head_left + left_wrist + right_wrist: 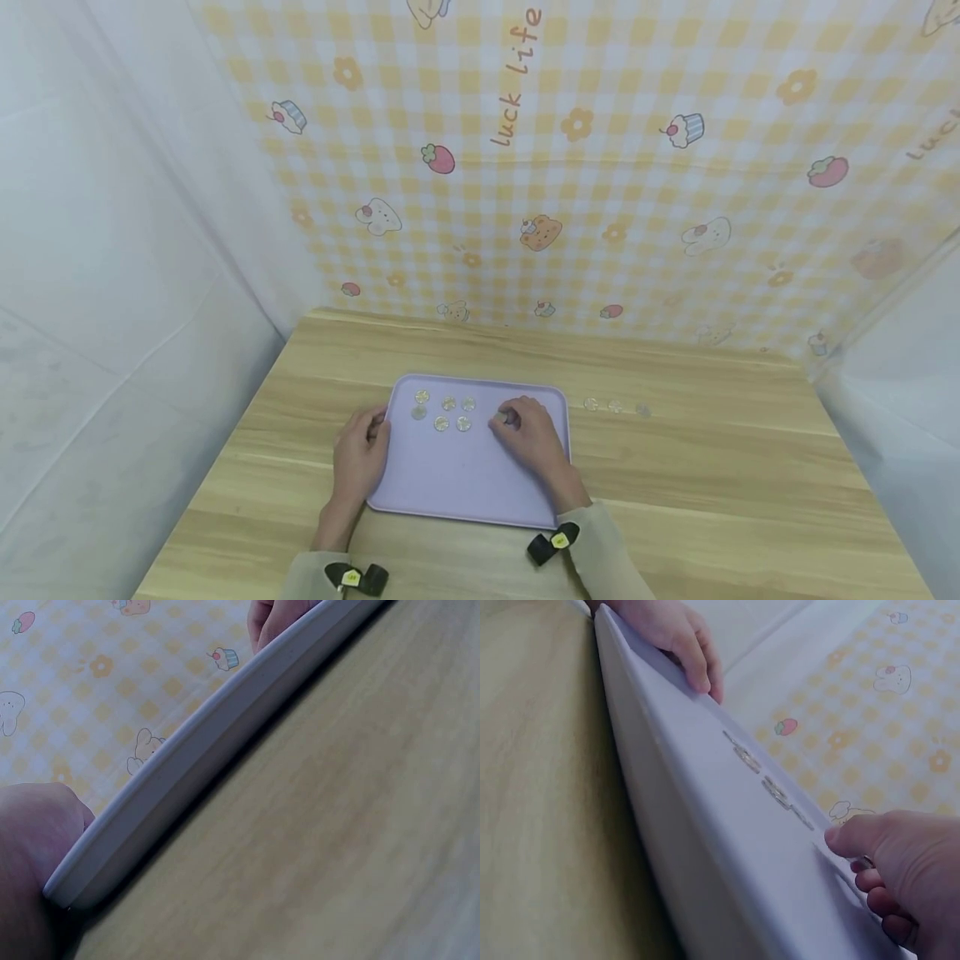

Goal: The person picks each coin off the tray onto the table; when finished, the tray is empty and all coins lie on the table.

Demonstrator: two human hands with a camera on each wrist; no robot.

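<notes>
A lilac rectangular tray (pixel 465 475) lies on the wooden table. My left hand (pixel 362 454) grips its left rim, the thumb over the edge, as the right wrist view also shows. Over the tray's right half, my right hand (pixel 531 437) pinches a small round coin (pixel 502 417) between thumb and fingers; the fingers hide most of it. To its left, several flat, shiny coins (pixel 463 423) lie in two loose rows towards the tray's far left. In the right wrist view these coins (pixel 778 793) show nearly edge-on.
Right of the tray, 3 more coins (pixel 615 407) lie in a row on the wooden table (pixel 712 475). A yellow checked cloth (pixel 577 183) hangs behind the table, with white cloth (pixel 112 250) at the sides. Both wrists wear small black cameras (pixel 551 544).
</notes>
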